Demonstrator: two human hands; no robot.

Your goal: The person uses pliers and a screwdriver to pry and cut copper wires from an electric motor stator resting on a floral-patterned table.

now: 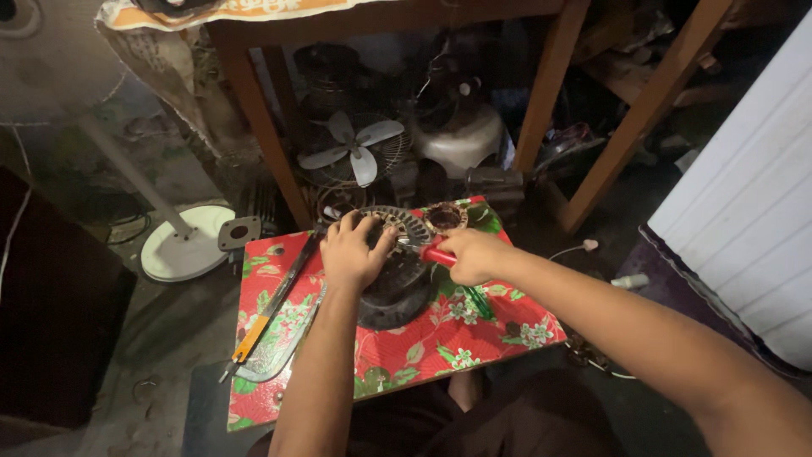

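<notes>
L hand (353, 252) at frame centre, palm down, fingers spread and curled in a grip; L forearm rises from bottom centre. R hand (470, 256) just beside it, fist closed; R arm runs in from lower right.
</notes>
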